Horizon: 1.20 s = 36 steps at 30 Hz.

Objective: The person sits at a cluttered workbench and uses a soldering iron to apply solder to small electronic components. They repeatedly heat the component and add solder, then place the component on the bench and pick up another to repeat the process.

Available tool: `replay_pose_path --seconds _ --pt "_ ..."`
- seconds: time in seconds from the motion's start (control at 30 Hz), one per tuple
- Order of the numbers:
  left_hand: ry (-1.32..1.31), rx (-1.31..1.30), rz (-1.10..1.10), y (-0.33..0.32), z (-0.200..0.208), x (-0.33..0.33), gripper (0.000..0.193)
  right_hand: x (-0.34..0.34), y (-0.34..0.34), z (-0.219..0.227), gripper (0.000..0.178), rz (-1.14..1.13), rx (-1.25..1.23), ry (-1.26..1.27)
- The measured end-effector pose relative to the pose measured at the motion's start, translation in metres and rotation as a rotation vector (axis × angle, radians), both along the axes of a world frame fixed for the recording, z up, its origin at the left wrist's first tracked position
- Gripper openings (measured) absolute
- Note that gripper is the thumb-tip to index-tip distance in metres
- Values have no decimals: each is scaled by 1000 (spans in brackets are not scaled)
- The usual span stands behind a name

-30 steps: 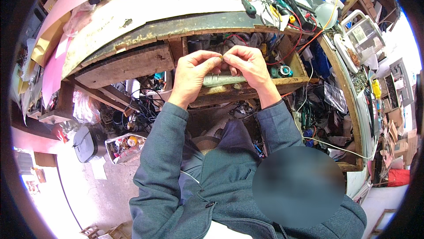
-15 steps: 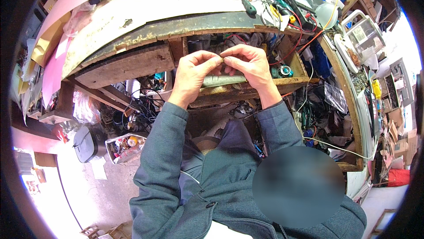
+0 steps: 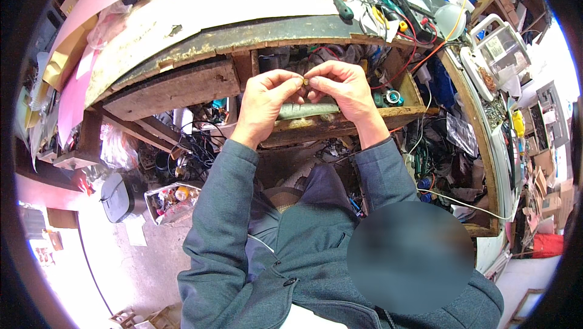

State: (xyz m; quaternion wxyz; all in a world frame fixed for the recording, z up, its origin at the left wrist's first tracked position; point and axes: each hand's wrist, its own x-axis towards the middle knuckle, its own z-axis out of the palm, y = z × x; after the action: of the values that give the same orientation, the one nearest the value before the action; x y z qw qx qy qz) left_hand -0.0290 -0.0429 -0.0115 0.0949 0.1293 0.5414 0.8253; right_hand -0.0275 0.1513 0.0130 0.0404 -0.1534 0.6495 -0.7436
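Note:
Above an open wooden drawer [image 3: 340,128], my two hands meet fingertip to fingertip around a small round brass-coloured piece [image 3: 306,82]. My left hand [image 3: 267,98] pinches it from the left between thumb and forefinger. From the other side my right hand [image 3: 343,89] grips it the same way. The piece is too small to name its kind. Behind and below the fingers, a pale greenish long object [image 3: 310,111] lies in the drawer, with thin dark pins or wires near it. My hands hide part of the drawer's contents.
A workbench with a pale top [image 3: 243,1] runs across the far side. Tangled wires, probes and a green-handled screwdriver [image 3: 343,10] lie at its right end. A roll of teal tape [image 3: 393,97] sits in the drawer's right part. A box of odds and ends [image 3: 173,204] stands lower left.
The fingertips have parted slightly, and the small brass-coloured piece between them shows more plainly. My arms have hardly moved.

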Motion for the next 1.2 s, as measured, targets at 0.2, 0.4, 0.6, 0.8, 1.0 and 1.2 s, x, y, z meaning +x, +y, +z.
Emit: replay_pose_path --seconds 0.2,0.4,0.6,0.8,1.0,1.2 --pt "38 -37 15 0 4 3 16 -1 1 -2 13 7 -27 -11" --pt "33 -48 39 1 3 3 15 1 -1 1 14 -6 -18 -4" --pt "48 -73 43 2 4 3 14 0 0 -1 16 0 16 27" --pt "97 -137 93 3 3 5 13 0 0 -1 14 17 -3 -1" --pt "160 -180 143 8 3 8 12 -2 1 -1 13 13 -34 -62" --pt "192 -248 155 8 4 11 14 -5 4 -5 13 36 -50 -38"
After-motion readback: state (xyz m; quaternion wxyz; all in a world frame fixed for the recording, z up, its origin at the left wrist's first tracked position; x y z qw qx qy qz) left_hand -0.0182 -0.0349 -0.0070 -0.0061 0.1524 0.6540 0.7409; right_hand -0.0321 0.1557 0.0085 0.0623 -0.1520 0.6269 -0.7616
